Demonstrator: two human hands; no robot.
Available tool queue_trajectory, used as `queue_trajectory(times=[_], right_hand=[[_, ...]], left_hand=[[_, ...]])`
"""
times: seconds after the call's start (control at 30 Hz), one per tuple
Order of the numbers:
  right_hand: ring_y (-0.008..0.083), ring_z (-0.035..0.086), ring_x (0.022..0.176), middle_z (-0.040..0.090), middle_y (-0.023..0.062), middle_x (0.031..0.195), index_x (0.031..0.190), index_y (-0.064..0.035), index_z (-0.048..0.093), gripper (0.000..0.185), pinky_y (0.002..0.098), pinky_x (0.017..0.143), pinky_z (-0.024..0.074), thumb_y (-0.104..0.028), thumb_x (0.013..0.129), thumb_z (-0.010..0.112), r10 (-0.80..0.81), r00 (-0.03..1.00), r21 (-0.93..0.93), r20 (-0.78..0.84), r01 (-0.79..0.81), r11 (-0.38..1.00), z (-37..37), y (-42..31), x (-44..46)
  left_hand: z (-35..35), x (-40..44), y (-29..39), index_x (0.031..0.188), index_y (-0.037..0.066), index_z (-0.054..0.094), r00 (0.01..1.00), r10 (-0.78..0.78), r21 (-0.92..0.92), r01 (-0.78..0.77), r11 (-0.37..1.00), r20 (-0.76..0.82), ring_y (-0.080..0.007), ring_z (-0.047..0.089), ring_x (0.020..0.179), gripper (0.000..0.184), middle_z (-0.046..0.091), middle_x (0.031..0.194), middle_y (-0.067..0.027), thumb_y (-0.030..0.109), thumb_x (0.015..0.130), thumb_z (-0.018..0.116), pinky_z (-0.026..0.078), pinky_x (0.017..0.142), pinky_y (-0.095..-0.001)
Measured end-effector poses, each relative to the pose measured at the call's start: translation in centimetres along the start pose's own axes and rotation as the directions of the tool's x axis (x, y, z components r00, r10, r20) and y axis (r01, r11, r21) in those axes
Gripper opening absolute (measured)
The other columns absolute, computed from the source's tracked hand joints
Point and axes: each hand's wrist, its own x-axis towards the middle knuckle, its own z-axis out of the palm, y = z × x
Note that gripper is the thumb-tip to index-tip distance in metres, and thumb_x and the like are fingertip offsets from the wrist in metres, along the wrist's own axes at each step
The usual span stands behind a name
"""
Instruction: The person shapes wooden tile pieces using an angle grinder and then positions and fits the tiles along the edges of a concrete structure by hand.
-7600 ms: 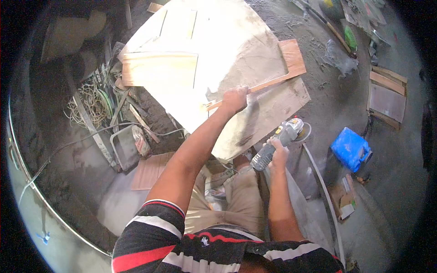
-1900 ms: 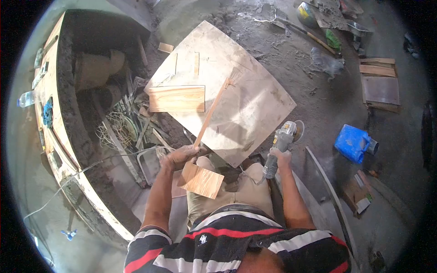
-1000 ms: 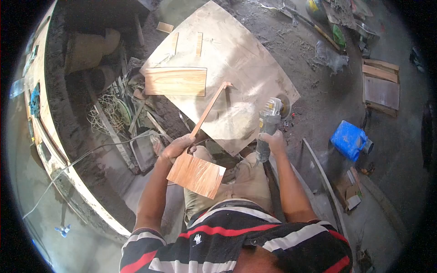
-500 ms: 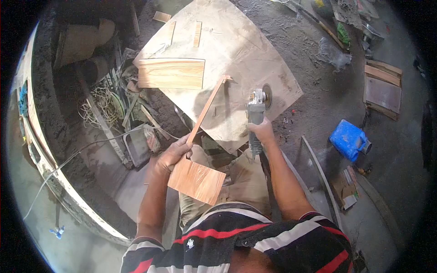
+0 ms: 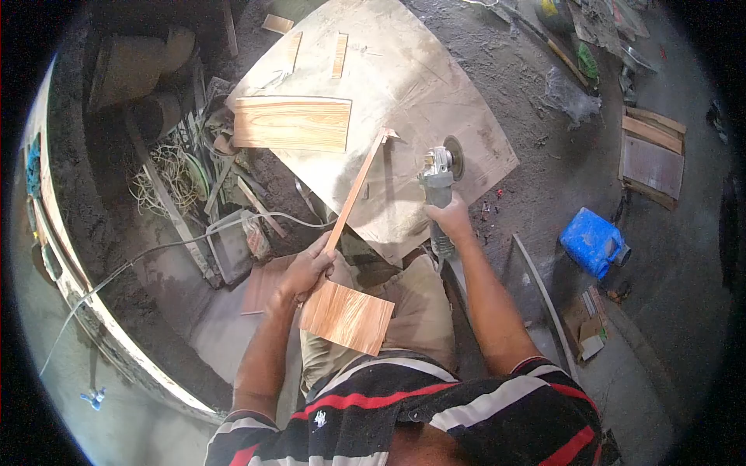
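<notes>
My left hand (image 5: pixel 308 270) is closed around a wood-grain tile piece (image 5: pixel 347 316). Its broad block lies over my lap, while a long thin strip (image 5: pixel 359 185) reaches up over the pale board (image 5: pixel 458 101). My fingers hide where strip and block meet. In my right hand (image 5: pixel 451 217) is an angle grinder (image 5: pixel 437 182), gripped by its body, with the disc (image 5: pixel 454 158) facing away from me over the board. The disc is apart from the tile piece. A wider wood-grain tile (image 5: pixel 293 124) lies across the board's left edge.
Small offcuts (image 5: pixel 339 56) lie at the board's far end. A grey cable (image 5: pixel 233 223) runs in from the left towards my left hand. Scrap wood and tangled cord (image 5: pixel 163 182) are piled left. To the right are a blue jerrycan (image 5: pixel 594 242) and stacked panels (image 5: pixel 653 155).
My left hand and the block have shifted slightly right and down. The grinder has moved up a little. The cable has risen near my left hand, and a brownish panel now shows behind my left wrist.
</notes>
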Motion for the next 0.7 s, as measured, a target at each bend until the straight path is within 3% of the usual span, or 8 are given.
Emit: queue_trajectory(times=[0.07,0.23,0.37,0.43,0.53,0.6,0.67,0.7], right_hand=[[0.0263,0.072,0.093,0.075,0.0149,0.103,0.115,0.0038,0.069,0.057,0.0384,0.087,0.0560,-0.027,0.070,0.085,0.000,1.000,0.026,-0.008,0.000,1.000,0.0,-1.2,0.5],[0.0226,0.070,0.091,0.075,0.0119,0.103,0.115,0.0024,0.070,0.057,0.0374,0.086,0.0558,-0.027,0.069,0.085,0.077,0.970,0.120,0.229,-0.106,0.987,-0.3,-2.1,1.7],[0.0196,0.069,0.090,0.075,0.0103,0.103,0.114,0.0019,0.071,0.055,0.0359,0.084,0.0559,-0.026,0.068,0.084,0.045,0.934,0.189,0.354,-0.119,0.975,1.3,-1.6,3.2],[0.0141,0.065,0.083,0.070,0.0038,0.097,0.112,-0.0001,0.069,0.040,0.0316,0.077,0.0547,-0.015,0.076,0.077,0.019,0.934,0.245,0.357,-0.113,0.963,2.5,-1.1,4.1],[0.0141,0.065,0.082,0.070,0.0041,0.096,0.112,0.0000,0.069,0.038,0.0315,0.076,0.0545,-0.015,0.078,0.076,-0.068,0.919,0.384,0.389,-0.094,0.919,4.2,-0.3,5.2],[0.0142,0.065,0.081,0.070,0.0042,0.095,0.111,-0.0001,0.069,0.037,0.0318,0.075,0.0547,-0.015,0.078,0.076,-0.028,0.912,0.385,0.409,-0.144,0.912,5.0,-0.3,5.7],[0.0143,0.066,0.081,0.070,0.0042,0.095,0.111,-0.0002,0.069,0.037,0.0321,0.075,0.0550,-0.015,0.078,0.076,0.016,0.906,0.379,0.422,-0.193,0.905,5.3,-0.8,6.3],[0.0146,0.066,0.081,0.071,0.0046,0.094,0.111,-0.0004,0.068,0.037,0.0321,0.075,0.0554,-0.016,0.078,0.076,-0.003,0.898,0.383,0.440,-0.184,0.905,5.3,-1.1,6.7]], left_hand=[[-0.1,-0.5,1.5,0.165,0.007,0.029,0.998,-0.008,-0.095,0.013,0.995,0.058,-0.0024,0.050,0.076,0.066,0.052,0.089,0.0070,0.018,0.106,0.057,0.043,0.063,-0.0177],[-0.7,-1.9,3.4,0.162,0.008,0.036,0.997,0.008,-0.165,0.005,0.986,0.076,-0.0009,0.048,0.074,0.060,0.050,0.087,0.0082,0.011,0.106,0.057,0.042,0.060,-0.0153],[-1.1,-2.6,5.4,0.160,0.007,0.039,0.993,-0.116,-0.309,0.121,0.943,0.034,-0.0004,0.049,0.070,0.058,0.051,0.083,0.0070,0.011,0.106,0.057,0.042,0.057,-0.0161],[-1.3,-2.4,6.2,0.160,0.007,0.039,0.991,-0.128,-0.354,0.135,0.926,0.043,-0.0003,0.048,0.067,0.057,0.051,0.081,0.0073,0.013,0.106,0.057,0.042,0.056,-0.0162],[-2.4,-2.5,6.3,0.160,0.007,0.039,0.988,-0.131,-0.316,0.150,0.937,0.079,-0.0007,0.049,0.070,0.058,0.051,0.083,0.0069,0.013,0.105,0.057,0.042,0.058,-0.0164],[-3.1,-2.4,5.9,0.160,0.007,0.039,0.987,-0.142,-0.312,0.158,0.937,0.075,-0.0009,0.048,0.072,0.059,0.050,0.083,0.0070,0.012,0.105,0.057,0.042,0.060,-0.0167],[-3.6,-2.2,5.4,0.157,0.003,0.043,0.995,-0.083,-0.128,0.089,0.988,0.052,-0.0025,0.049,0.076,0.059,0.057,0.095,0.0067,0.015,0.102,0.062,0.044,0.067,-0.0171],[-3.6,-2.2,5.5,0.157,0.003,0.043,0.995,-0.081,-0.138,0.087,0.987,0.052,-0.0025,0.049,0.076,0.059,0.057,0.095,0.0067,0.015,0.102,0.062,0.044,0.067,-0.0171]])
